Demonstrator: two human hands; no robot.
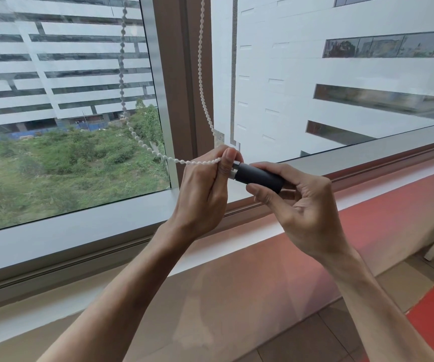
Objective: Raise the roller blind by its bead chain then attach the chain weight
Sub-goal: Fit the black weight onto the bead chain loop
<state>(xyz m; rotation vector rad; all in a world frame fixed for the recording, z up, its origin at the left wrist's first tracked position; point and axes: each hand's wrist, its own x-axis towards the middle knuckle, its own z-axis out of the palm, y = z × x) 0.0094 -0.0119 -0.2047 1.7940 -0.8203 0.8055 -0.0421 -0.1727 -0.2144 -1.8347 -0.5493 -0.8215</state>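
The white bead chain [200,64] hangs in two strands from above the frame, in front of the brown window mullion [182,74]. Both strands curve down into my left hand [205,189], which pinches the bottom of the loop between thumb and fingers. My right hand [302,205] holds the chain weight [259,176], a dark grey cylinder with a pale end, lying roughly level. The weight's pale end touches my left fingertips where the chain is held. The roller blind itself is out of view above.
Large window panes [67,113] fill the top of the view, with a grey lower frame [80,231] and a white sill [236,246] below. Beneath the sill runs a pinkish-red wall ledge [367,231]. Tiled floor [315,340] shows at the bottom right.
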